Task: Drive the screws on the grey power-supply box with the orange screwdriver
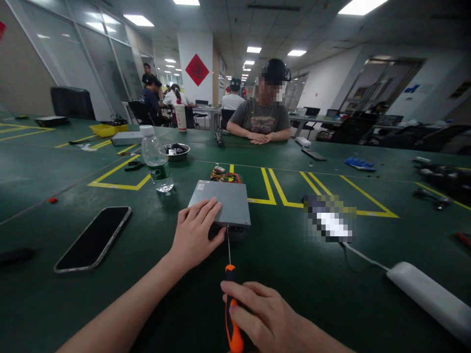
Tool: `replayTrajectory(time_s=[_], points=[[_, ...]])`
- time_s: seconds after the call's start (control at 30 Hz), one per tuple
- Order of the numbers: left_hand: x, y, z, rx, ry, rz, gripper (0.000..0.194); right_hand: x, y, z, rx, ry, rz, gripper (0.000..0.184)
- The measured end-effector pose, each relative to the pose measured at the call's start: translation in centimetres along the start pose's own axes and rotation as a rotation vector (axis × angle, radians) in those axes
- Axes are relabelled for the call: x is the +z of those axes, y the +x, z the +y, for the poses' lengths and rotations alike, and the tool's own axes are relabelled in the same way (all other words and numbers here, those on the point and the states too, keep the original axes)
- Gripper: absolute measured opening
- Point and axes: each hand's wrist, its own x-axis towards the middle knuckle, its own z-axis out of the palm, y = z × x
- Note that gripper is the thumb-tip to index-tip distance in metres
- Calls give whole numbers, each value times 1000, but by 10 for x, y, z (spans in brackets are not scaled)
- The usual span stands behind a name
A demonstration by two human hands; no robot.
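A grey metal box (pixel 224 200) with coloured wires (pixel 225 175) at its far end lies on the green table (pixel 279 264). My left hand (pixel 195 235) rests on its near left corner, fingers laid flat over the lid and edge. My right hand (pixel 268 318) is closed round the orange and black handle of a screwdriver (pixel 231 304). Its thin shaft points away from me and its tip meets the box's near edge.
A black phone (pixel 93 238) lies at the left, a water bottle (pixel 156 159) and a metal bowl (pixel 175 151) beyond it. A white power strip (pixel 429 294) with cable sits at the right. A person sits across the table with folded hands. Yellow tape lines mark the surface.
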Motion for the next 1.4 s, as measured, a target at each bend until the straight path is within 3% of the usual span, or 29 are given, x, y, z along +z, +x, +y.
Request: replayTrajectory(time_s=[0.13,0.43,0.57,0.7,1.07,1.3,1.4], points=[[0,0,0,-4,-5,-3,47,1,-1,1,-41,-32,-22,30],[-1,0,0,-1,3,-3,46,2,-1,0,-8,-24,83,41],[-1,1,1,-2,14,-4,46,-3,-9,7,-86,-9,151,33],[-1,1,1,-2,11,-4,47,-7,-27,10,-33,-16,210,22],[0,0,0,-6,4,-4,47,-14,-36,16,-8,-71,193,25],[-1,0,0,1,-9,-4,49,-16,-24,14,-9,-89,201,24],[-1,0,0,-1,-14,6,48,-17,-18,11,-33,-83,146,23]])
